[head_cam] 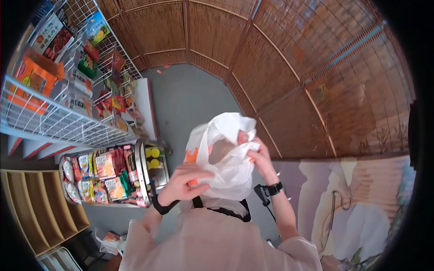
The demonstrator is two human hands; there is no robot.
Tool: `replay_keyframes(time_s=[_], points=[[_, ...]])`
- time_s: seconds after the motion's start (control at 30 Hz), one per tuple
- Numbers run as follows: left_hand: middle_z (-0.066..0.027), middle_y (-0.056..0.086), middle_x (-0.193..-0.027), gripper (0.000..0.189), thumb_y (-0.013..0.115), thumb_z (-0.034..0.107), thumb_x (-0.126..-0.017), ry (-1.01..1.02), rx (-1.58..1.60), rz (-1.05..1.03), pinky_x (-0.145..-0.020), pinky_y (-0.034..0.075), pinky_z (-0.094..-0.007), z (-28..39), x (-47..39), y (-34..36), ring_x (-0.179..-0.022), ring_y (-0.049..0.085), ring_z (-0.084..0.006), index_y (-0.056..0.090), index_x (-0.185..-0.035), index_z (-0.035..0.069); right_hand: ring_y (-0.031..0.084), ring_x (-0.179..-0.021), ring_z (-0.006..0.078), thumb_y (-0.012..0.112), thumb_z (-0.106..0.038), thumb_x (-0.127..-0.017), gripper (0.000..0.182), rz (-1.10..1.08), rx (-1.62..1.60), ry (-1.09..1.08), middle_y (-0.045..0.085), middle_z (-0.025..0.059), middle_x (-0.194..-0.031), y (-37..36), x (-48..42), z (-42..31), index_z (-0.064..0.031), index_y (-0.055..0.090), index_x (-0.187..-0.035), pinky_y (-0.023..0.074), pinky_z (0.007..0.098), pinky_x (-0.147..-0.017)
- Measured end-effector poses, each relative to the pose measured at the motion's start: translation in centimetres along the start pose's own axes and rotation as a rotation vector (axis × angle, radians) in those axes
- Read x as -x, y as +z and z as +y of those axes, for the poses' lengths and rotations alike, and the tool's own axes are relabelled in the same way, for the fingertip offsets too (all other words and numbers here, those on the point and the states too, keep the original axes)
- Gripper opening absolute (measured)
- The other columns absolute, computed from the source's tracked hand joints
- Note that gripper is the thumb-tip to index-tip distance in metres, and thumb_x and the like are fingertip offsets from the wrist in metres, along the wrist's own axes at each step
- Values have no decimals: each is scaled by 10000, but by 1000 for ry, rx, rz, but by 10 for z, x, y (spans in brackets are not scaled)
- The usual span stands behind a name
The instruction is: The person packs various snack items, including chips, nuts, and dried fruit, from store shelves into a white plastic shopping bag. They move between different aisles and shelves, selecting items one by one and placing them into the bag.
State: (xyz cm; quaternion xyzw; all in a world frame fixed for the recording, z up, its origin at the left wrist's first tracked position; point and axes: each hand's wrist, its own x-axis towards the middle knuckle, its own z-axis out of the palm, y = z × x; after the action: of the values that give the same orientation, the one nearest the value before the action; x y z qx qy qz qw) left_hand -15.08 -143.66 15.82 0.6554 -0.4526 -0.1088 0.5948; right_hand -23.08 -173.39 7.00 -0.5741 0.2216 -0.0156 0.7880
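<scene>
A white plastic carrier bag (222, 152) with orange print hangs in front of my body, its mouth spread and facing up. My right hand (261, 155) pinches the gathered rim and handle at the bag's right side. Against the bag's lower left side lies my left hand (188, 181), its fingers reaching over the plastic; whether they grip it I cannot tell. Something pinkish shows at the upper right of the opening, too blurred to name. The inside of the bag is mostly hidden by its folds.
Packaged snacks fill a metal cart (142, 172) at the left. Behind it a white wire rack (67, 111) holds more packets. Brown woven panels (213, 34) curve around ahead. An empty-looking wooden shelf (61, 210) and another white bag (110, 242) are at the lower left.
</scene>
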Motion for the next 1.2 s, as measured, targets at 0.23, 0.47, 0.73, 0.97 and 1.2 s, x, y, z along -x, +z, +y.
replay_keyframes(time_s=[0.23,0.47,0.73,0.97,1.2], points=[[-81,598,-690,194,746,199,-774,-298,-654,130,-767,467,-384,-75,-77,-60,-747,582,-274,730,-907,60,592,-1021,128,741,2,-718,346,-85,386,-275,617,32,-1048,-8,-141,-83,-42,641,-1047,483,300,-874],[-205,492,-1193,443,798,195,-706,-590,-864,503,-936,432,-458,-126,-136,-74,-1111,499,-393,602,-1067,31,554,-959,190,735,-104,-737,220,-739,520,-356,568,69,-992,62,-298,-106,-24,581,-870,442,322,-845],[-215,280,-1432,702,776,103,-663,-494,-1301,629,-1086,303,-556,-150,-256,-81,-1345,310,-450,548,-1320,204,671,-840,193,644,-135,-849,218,-1015,419,-329,699,114,-960,144,-404,-152,13,675,-1006,501,319,-715],[-212,315,-1434,630,807,163,-641,-637,-1491,689,-1067,319,-582,-153,-292,-100,-1334,327,-451,601,-1236,174,630,-869,313,708,-139,-734,246,-1284,921,-458,653,148,-908,160,-469,-160,-8,662,-937,498,368,-745],[-135,610,-943,292,714,122,-717,-574,-1066,604,-775,497,-413,-196,-286,-155,-897,608,-320,594,-962,16,584,-884,315,701,-67,-712,205,-1403,968,-476,582,147,-975,196,-507,-162,-2,563,-850,462,390,-773]])
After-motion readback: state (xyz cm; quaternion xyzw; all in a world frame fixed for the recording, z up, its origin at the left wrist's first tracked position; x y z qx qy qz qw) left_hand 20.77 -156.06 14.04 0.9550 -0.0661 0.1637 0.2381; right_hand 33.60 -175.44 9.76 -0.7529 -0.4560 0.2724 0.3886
